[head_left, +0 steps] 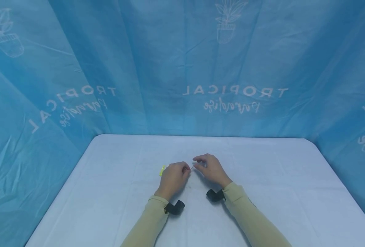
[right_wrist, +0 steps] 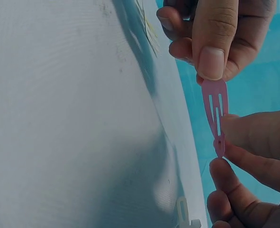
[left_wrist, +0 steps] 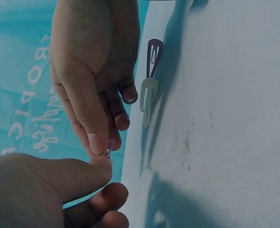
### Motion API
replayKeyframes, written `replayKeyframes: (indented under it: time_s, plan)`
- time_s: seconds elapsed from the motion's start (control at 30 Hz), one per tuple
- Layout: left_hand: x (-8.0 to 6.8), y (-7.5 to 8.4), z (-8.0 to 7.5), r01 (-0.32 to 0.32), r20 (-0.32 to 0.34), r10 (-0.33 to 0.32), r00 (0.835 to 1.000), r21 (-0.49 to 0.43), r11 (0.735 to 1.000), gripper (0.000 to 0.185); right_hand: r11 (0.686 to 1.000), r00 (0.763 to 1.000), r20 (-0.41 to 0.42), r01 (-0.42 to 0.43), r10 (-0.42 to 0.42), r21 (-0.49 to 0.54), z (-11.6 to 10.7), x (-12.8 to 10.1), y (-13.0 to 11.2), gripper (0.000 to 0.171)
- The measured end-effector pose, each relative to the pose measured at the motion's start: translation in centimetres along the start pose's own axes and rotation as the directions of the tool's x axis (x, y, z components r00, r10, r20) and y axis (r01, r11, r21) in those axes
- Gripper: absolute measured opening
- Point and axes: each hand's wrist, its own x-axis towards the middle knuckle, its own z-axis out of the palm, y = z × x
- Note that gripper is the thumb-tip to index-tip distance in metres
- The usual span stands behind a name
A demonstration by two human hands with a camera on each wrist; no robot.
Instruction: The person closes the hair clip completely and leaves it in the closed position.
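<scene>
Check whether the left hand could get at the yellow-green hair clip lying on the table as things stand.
Probably yes, but not at once. The yellow-green clip lies on the table just beside the left hand with nothing between them; however, that hand and the right hand both pinch the pink clip, so it is occupied.

head: high, forward-down, far | wrists: close, sideways along table (head_left: 262,178) | shared: hands meeting

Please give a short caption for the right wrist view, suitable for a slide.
Both hands, left and right, pinch a pink hair clip by its ends.
</scene>
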Motion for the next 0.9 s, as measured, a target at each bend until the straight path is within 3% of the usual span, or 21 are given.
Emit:
replayKeyframes:
  time_s: [0.4,0.9]
  plan:
    - [0.07,-0.26,-0.32,-0.01,-0.037,0.011,0.999,0.01,1.0,0.006,1.0,1.0,-0.018,0.015,-0.015,0.005,0.04,0.0,0.01,0.027]
    - [0.2,-0.28,-0.74,0.051,-0.018,-0.051,0.999,0.015,0.999,0.006,1.0,0.998,-0.055,0.007,-0.007,-0.01,-0.06,-0.04,-0.24,0.023]
